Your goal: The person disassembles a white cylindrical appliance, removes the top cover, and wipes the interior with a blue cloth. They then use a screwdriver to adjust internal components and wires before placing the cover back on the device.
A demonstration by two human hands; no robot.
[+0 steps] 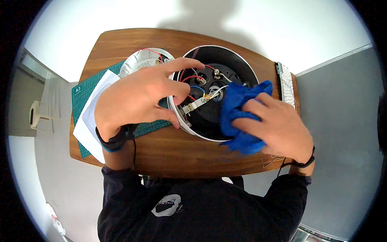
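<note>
Head view. A round, white-walled housing with a dark interior (236,56) stands open-side up on the brown wooden table (181,159), and a soft, bright blue cloth (238,107) lies bunched over its right side, partly inside. The right hand (276,127) clutches the cloth, fingers curled into its folds. The left hand (141,94) is spread at the opposite rim, forefinger extended above the opening and thumb low by the outer wall; whether it presses on the rim cannot be told.

The step in hand is judged to be work with the cloth at the housing's right edge. Any further stroke would call for a steady housing and for keeping the folds off the thin red, blue and white wires (193,78) and the narrow, pale metal strip (197,104).

The cloth conceals part of the right rim and inner wall, as well as the right fingertips; the right hand is blurred. The left hand and forearm cover parts of a shallow, round white cover (135,64), a green gridded mat (82,94) and white paper sheets (86,135).
</note>
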